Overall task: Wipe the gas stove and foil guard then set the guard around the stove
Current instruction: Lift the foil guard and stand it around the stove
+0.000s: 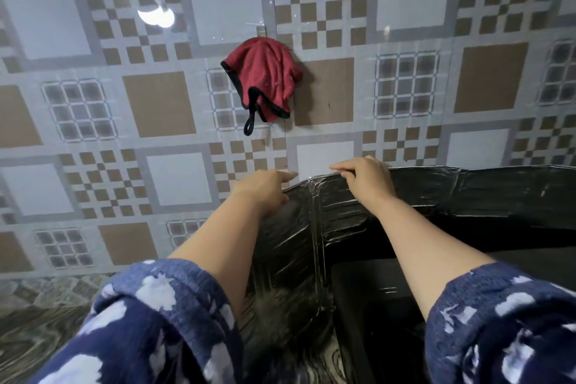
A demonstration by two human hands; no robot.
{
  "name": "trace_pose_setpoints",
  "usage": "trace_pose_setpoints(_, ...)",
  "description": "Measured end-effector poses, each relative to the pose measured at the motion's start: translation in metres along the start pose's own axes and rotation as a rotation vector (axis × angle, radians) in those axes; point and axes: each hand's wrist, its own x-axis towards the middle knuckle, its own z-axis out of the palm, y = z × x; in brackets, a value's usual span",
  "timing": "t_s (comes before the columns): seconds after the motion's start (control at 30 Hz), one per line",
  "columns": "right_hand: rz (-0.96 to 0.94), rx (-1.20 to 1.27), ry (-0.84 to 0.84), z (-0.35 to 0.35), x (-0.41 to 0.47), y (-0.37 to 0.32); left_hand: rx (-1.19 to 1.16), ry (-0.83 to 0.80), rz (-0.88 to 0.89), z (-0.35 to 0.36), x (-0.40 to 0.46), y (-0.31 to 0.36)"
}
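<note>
I'm on the last step, setting the foil guard (pixel 389 206) around the gas stove (pixel 377 305), which sits low at right on the counter (pixel 37 321). My right hand (pixel 366 178) has its fingers clamped over the guard's top edge; my left hand (pixel 265 188) rests at the left panel's top, fingers loosely spread. The red cloth (pixel 263 78) hangs on the tiled wall (pixel 156 103), so wiping looks finished. Next I'd square the panels against the wall

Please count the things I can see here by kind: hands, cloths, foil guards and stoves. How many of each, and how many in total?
Hands: 2, left hand and right hand, both on the guard's top edge
Cloths: 1, red cloth hanging on the wall
Foil guards: 1, foil guard
Stoves: 1, stove, partly hidden
Total: 5
</note>
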Motion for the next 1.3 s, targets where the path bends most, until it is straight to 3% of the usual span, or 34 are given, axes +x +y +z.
trace_pose_setpoints(0.2, -0.071, -0.043, 0.077, 0.001, -0.003, 0.005, -0.140, -0.094, 0.068, -0.006, -0.017, -0.022)
trace_pose_setpoints(0.4, -0.063, -0.085, 0.035, 0.001, -0.002, 0.005, -0.091, -0.100, 0.045, -0.017, -0.039, -0.043)
trace_pose_setpoints(0.6, 0.009, -0.028, 0.022, -0.007, 0.010, -0.004, -0.249, -0.128, 0.022, -0.029, -0.043, -0.012)
trace_pose_setpoints(0.77, 0.042, -0.076, -0.089, -0.003, -0.004, -0.005, -0.306, -0.171, -0.027, -0.019, -0.045, 0.014)
trace_pose_setpoints(0.93, -0.059, -0.246, -0.231, -0.022, -0.018, -0.010, -0.323, -0.148, -0.079, -0.016, -0.055, 0.027)
trace_pose_setpoints(1.13, 0.009, -0.098, -0.409, -0.067, -0.061, -0.031, -0.356, -0.188, -0.180, -0.012, -0.078, 0.058)
trace_pose_setpoints(1.3, 0.066, -0.085, -0.498, -0.106, -0.102, -0.038, -0.318, -0.092, -0.232, -0.014, -0.095, 0.085)
